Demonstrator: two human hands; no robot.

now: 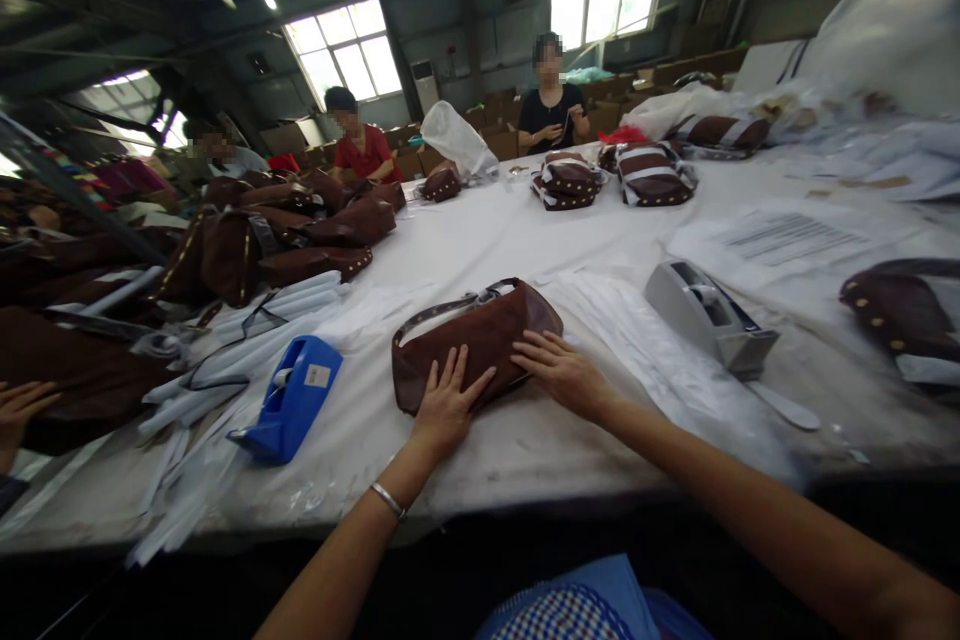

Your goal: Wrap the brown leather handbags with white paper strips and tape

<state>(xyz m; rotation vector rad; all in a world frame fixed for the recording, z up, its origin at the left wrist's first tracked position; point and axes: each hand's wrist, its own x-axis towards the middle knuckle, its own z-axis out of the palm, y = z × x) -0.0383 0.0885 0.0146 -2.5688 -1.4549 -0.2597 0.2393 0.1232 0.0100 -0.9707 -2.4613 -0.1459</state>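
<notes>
A brown handbag with a short strap lies on the white-covered table in front of me. My left hand rests on its near side, fingers spread over the brown face. Toward the bag's right end, my right hand lies with fingers stretched out flat on the surface. Both hands press on the bag without gripping it. A blue tape dispenser stands to the left of the bag, and a grey tape dispenser stands to its right.
A heap of brown bags fills the left. White paper rolls lie beside the blue dispenser, clear plastic sleeves right of my bag. Wrapped bags sit farther back. Co-workers stand across the table; another person's hand shows at far left.
</notes>
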